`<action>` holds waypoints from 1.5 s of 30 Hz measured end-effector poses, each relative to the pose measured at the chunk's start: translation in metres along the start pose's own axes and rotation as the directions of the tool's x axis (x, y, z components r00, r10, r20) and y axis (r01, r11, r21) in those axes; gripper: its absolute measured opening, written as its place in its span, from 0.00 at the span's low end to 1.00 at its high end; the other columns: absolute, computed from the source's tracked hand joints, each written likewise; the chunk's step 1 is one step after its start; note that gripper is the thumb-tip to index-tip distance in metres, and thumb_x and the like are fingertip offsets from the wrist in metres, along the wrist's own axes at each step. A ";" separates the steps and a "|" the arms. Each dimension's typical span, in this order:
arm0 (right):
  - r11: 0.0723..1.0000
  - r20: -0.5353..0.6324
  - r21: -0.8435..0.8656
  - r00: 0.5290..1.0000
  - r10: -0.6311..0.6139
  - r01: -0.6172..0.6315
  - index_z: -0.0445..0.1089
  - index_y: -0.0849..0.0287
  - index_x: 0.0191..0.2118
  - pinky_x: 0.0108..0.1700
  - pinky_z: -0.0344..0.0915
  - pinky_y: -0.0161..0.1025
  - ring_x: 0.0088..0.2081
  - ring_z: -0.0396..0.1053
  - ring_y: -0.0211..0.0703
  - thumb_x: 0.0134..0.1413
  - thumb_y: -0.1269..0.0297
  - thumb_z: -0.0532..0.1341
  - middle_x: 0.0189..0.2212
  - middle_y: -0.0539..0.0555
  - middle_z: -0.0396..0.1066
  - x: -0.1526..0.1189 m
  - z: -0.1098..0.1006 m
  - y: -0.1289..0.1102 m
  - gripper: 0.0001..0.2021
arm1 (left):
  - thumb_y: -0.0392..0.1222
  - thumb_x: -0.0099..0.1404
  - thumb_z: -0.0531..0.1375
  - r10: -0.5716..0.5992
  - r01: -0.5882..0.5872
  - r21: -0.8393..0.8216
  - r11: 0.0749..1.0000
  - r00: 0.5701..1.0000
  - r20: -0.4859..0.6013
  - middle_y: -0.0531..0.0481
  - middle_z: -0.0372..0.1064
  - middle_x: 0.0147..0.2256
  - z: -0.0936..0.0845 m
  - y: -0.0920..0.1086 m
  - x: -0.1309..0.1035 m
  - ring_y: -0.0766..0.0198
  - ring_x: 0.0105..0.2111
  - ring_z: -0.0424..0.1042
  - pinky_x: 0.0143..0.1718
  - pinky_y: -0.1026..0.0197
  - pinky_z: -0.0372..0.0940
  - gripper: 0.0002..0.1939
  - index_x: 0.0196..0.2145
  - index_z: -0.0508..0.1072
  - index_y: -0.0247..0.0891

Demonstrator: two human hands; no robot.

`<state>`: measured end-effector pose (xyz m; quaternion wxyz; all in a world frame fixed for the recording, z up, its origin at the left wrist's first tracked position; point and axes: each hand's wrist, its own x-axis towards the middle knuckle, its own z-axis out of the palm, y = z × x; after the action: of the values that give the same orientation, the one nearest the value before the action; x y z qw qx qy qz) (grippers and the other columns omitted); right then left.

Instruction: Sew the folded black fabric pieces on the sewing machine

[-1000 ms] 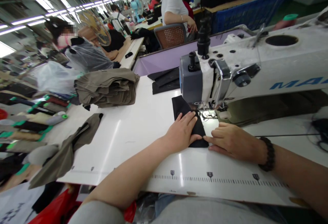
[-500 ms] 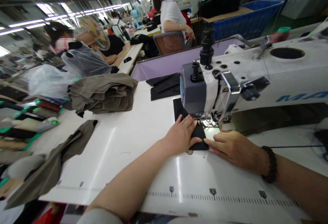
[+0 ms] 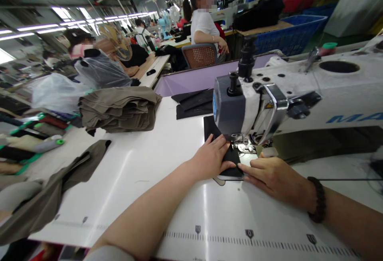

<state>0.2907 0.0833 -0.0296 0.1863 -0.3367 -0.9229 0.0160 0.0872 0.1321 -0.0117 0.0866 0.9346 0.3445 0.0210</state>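
A black fabric piece (image 3: 210,126) lies flat on the machine bed, partly under the head of a white and grey sewing machine (image 3: 229,103). My left hand (image 3: 209,158) rests palm down on it, fingers spread, with the fingertips close to the presser foot (image 3: 235,146). At the near right corner of the same piece, my right hand (image 3: 271,177) has its thumb and forefinger closed on the edge, the other fingers curled. The needle and the stitch line are too small to make out.
Behind my left arm stands a stack of brown-grey fabric pieces (image 3: 119,109). More black pieces (image 3: 194,103) lie behind the machine head. A long brown-grey piece (image 3: 66,185) hangs over the left edge, near thread cones (image 3: 44,145). A co-worker (image 3: 205,28) sits beyond the purple partition.
The view has shifted slightly, so the machine appears a little lower and farther right. Both hands keep nearly the same places on the black fabric piece.
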 end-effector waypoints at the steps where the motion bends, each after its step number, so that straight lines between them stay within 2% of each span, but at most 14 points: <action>1: 1.000 0.002 -0.001 1.000 0.001 -0.001 0.69 0.61 0.36 0.33 0.58 0.37 0.25 0.66 0.37 0.60 0.65 0.49 0.22 0.50 0.67 0.000 0.000 0.000 0.12 | 0.53 0.63 0.54 -0.002 0.002 0.003 1.000 1.000 0.005 0.35 0.58 0.53 0.000 0.000 0.000 0.50 0.56 0.54 0.56 0.49 0.48 0.27 0.52 0.61 0.28; 8: 1.000 0.006 0.007 1.000 0.003 -0.003 0.70 0.60 0.40 0.34 0.58 0.37 0.25 0.65 0.36 0.59 0.66 0.50 0.22 0.50 0.67 -0.001 0.001 0.000 0.12 | 0.53 0.63 0.54 -0.007 0.007 0.015 1.000 1.000 0.012 0.35 0.60 0.51 -0.001 0.000 0.001 0.50 0.55 0.56 0.55 0.49 0.49 0.26 0.50 0.63 0.29; 14: 1.000 0.018 0.009 1.000 0.017 -0.017 0.70 0.60 0.39 0.34 0.58 0.37 0.25 0.65 0.36 0.59 0.67 0.50 0.22 0.50 0.67 0.000 0.001 0.000 0.11 | 0.52 0.63 0.54 0.000 0.000 0.004 1.000 1.000 -0.004 0.36 0.60 0.51 -0.001 0.000 0.000 0.50 0.55 0.56 0.56 0.49 0.48 0.24 0.48 0.64 0.30; 20: 0.999 0.045 0.015 0.999 0.031 -0.032 0.70 0.60 0.38 0.31 0.57 0.36 0.26 0.65 0.37 0.57 0.67 0.53 0.24 0.50 0.68 0.000 0.002 0.001 0.09 | 0.52 0.63 0.54 -0.005 0.005 -0.003 1.000 1.000 -0.008 0.36 0.59 0.53 -0.001 -0.002 0.002 0.50 0.56 0.54 0.57 0.48 0.47 0.27 0.52 0.61 0.29; 23: 0.999 0.037 0.004 0.998 0.049 -0.049 0.69 0.61 0.40 0.29 0.56 0.36 0.26 0.65 0.37 0.57 0.67 0.53 0.24 0.51 0.68 0.001 0.002 0.001 0.10 | 0.52 0.63 0.54 0.004 -0.004 0.004 1.000 1.000 -0.009 0.35 0.60 0.52 -0.001 -0.003 0.003 0.50 0.56 0.55 0.56 0.47 0.49 0.26 0.51 0.62 0.28; 27: 1.000 0.025 0.011 1.000 0.003 -0.003 0.69 0.61 0.37 0.33 0.57 0.37 0.26 0.65 0.37 0.60 0.64 0.49 0.23 0.50 0.67 0.000 0.000 0.001 0.12 | 0.50 0.62 0.56 0.048 -0.047 0.026 0.999 0.997 -0.066 0.36 0.62 0.50 0.002 0.000 -0.002 0.51 0.54 0.58 0.56 0.48 0.52 0.25 0.49 0.65 0.27; 29: 0.999 0.023 0.013 0.999 -0.034 0.034 0.69 0.61 0.35 0.35 0.57 0.38 0.25 0.64 0.36 0.61 0.63 0.47 0.22 0.50 0.67 0.000 -0.002 0.001 0.14 | 0.47 0.63 0.56 0.082 -0.081 0.021 0.997 0.991 -0.105 0.39 0.64 0.48 0.004 0.003 -0.008 0.54 0.50 0.62 0.53 0.52 0.57 0.20 0.47 0.67 0.28; 32: 0.998 0.032 0.028 0.997 -0.065 0.064 0.69 0.60 0.33 0.33 0.56 0.38 0.24 0.63 0.36 0.62 0.63 0.46 0.22 0.49 0.66 -0.002 -0.003 0.001 0.16 | 0.41 0.66 0.52 0.189 -0.193 -0.021 0.981 0.975 -0.118 0.45 0.68 0.44 0.007 0.006 -0.016 0.61 0.44 0.67 0.47 0.60 0.63 0.12 0.41 0.71 0.32; 36: 0.995 0.038 0.046 0.996 -0.086 0.085 0.68 0.60 0.34 0.33 0.55 0.38 0.24 0.62 0.35 0.62 0.63 0.47 0.22 0.49 0.65 -0.003 -0.004 0.001 0.14 | 0.39 0.68 0.50 0.301 -0.311 -0.062 0.948 0.944 -0.138 0.45 0.70 0.43 0.010 0.007 -0.018 0.63 0.44 0.68 0.48 0.62 0.63 0.13 0.39 0.73 0.32; 40: 0.994 0.023 0.035 0.995 -0.101 0.100 0.69 0.61 0.35 0.33 0.55 0.38 0.24 0.61 0.35 0.62 0.64 0.47 0.22 0.48 0.65 -0.003 -0.002 0.000 0.15 | 0.38 0.68 0.50 0.306 -0.318 -0.083 0.945 0.943 -0.127 0.44 0.69 0.44 0.009 0.005 -0.017 0.62 0.46 0.68 0.50 0.62 0.62 0.13 0.39 0.73 0.32; 45: 0.999 0.012 0.011 0.999 -0.052 0.052 0.69 0.60 0.36 0.35 0.55 0.38 0.25 0.63 0.35 0.62 0.62 0.45 0.22 0.49 0.66 -0.002 -0.001 0.000 0.17 | 0.38 0.68 0.49 0.277 -0.285 -0.084 0.955 0.956 -0.090 0.43 0.68 0.44 0.008 0.004 -0.016 0.62 0.45 0.68 0.49 0.62 0.63 0.14 0.39 0.72 0.31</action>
<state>0.2923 0.0824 -0.0294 0.1827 -0.3116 -0.9323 0.0184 0.0785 0.1174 -0.0182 0.1139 0.9673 0.2096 0.0857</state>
